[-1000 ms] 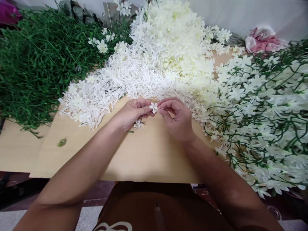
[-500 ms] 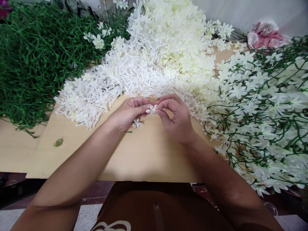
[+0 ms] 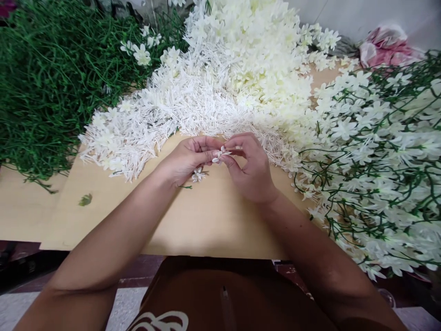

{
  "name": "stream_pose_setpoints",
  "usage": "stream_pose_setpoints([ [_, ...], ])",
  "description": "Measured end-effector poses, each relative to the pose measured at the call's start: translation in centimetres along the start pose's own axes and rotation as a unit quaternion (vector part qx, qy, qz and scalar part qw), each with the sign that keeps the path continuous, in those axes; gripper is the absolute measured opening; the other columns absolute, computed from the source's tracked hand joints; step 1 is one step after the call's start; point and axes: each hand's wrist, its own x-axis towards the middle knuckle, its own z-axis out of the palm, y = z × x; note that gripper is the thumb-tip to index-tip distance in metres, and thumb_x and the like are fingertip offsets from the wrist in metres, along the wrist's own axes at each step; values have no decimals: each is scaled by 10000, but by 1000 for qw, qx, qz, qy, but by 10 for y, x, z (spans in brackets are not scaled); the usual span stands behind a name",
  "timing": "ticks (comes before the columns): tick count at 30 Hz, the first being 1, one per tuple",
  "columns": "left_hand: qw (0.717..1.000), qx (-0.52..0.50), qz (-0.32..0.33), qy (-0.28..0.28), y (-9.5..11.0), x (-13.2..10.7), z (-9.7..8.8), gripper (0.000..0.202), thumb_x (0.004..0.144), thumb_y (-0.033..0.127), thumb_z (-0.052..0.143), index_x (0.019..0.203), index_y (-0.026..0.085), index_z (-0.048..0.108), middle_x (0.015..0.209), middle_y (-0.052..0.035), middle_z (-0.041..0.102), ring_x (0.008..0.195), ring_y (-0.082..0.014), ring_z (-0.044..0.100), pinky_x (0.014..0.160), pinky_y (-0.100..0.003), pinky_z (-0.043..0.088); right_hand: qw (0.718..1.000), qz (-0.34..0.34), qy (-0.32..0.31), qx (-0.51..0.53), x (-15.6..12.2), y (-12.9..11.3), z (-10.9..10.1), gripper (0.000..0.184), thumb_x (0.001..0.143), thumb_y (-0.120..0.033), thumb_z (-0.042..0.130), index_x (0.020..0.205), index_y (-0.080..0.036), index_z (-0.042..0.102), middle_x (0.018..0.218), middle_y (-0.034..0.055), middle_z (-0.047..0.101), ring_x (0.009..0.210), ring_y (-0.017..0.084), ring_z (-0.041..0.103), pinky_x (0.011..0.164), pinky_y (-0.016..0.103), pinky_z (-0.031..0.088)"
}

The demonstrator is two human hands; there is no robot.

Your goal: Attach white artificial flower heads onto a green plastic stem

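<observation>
Flower (image 3: 218, 158) seemed light, soft, easily creased; I favoured gripping centre. Left hand (image 3: 188, 158) pinched it; right hand (image 3: 253, 172) fingers narrow beside it, hold unclear.

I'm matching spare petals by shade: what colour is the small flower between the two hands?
The small flower is white, best seen in the head view.

Pink-and-white bundle (image 3: 388, 47) near pale wall (image 3: 347, 17)

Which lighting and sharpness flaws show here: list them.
Head view: the cream petals look washed out, edges merging. Head view: soft shadow darkens the tabletop beside the right hand. Head view: the small flower it touches lacks fine detail. Head view: blossoms at far right look smeared.
</observation>
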Motion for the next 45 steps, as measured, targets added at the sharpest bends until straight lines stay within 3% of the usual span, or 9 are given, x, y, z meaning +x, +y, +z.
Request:
stream_pose_setpoints([
  [3, 1000, 15, 27, 7, -4, 3, 1, 403, 551, 338, 887, 836, 155, 669, 708, 5, 671, 512, -53, 503, 470, -186, 377, 1000, 25, -8, 17, 1, -2, -1, 147, 892, -282, 589, 1029, -230, 594, 1033, 76, 602, 933, 189, 606, 746, 329, 582],
  [8, 983, 149, 96, 47, 3, -8, -7, 299, 699, 386, 782, 851, 164, 651, 757, -29, 683, 625, -115, 588, 571, -241, 452, 1000, 18, -18, 14, 3, -5, -6, 61, 867, -229, 614, 810, -210, 616, 821, 30, 609, 743, 143, 588, 691, 296, 543],
  [12, 873, 415, 224, 121, 20, -52, -28, 178, 831, 394, 649, 887, 231, 694, 974, -53, 717, 937, -211, 638, 868, -357, 489, 993, 84, -5, 85, 2, -4, -12, 88, 824, -216, 658, 760, -205, 599, 762, 4, 610, 703, 127, 583, 691, 291, 532],
  [18, 744, 634, 209, 36, 0, -81, -40, 163, 888, 275, 581, 925, 251, 738, 1020, -58, 757, 989, -259, 657, 909, -437, 395, 945, 211, -34, 249, 1, -6, -10, 252, 737, -411, 769, 756, -208, 621, 784, -4, 648, 730, 125, 621, 718, 297, 548],
  [20, 756, 619, 209, 39, -11, -72, -38, 222, 897, 226, 522, 896, 239, 744, 958, -45, 773, 898, -231, 678, 886, -418, 393, 929, 225, -51, 290, -1, -8, -7, 298, 702, -452, 796, 744, -206, 633, 821, 8, 668, 757, 131, 634, 723, 301, 554],
  [24, 837, 510, 196, 42, -15, -56, -34, 290, 918, 328, 483, 870, 205, 742, 798, -41, 750, 755, -185, 661, 795, -330, 451, 877, 277, -61, 389, -4, -12, 0, 331, 636, -461, 850, 735, -214, 653, 842, 3, 700, 787, 133, 653, 788, 331, 566],
  [27, 879, 450, 160, -3, -11, -51, -25, 357, 946, 374, 414, 905, 172, 705, 889, -53, 736, 830, -176, 657, 804, -289, 485, 825, 322, -70, 459, -6, -12, 4, 297, 614, -414, 878, 731, -224, 681, 801, -13, 710, 752, 124, 650, 817, 341, 560],
  [31, 893, 409, 167, -85, -9, -48, -12, 337, 930, 327, 367, 979, 144, 647, 1036, -90, 704, 966, -207, 635, 898, -332, 492, 785, 356, -66, 503, -9, -4, 5, 243, 621, -373, 886, 727, -240, 712, 757, -27, 718, 701, 117, 641, 761, 310, 549],
  [45, 983, 151, 83, -60, -17, -33, -8, 293, 846, 433, 564, 801, 147, 611, 761, -19, 608, 682, -112, 511, 644, -231, 423, 763, 386, -49, 516, -8, -5, 8, 316, 515, -367, 934, 672, -228, 698, 689, -50, 707, 664, 103, 654, 770, 298, 574],
])
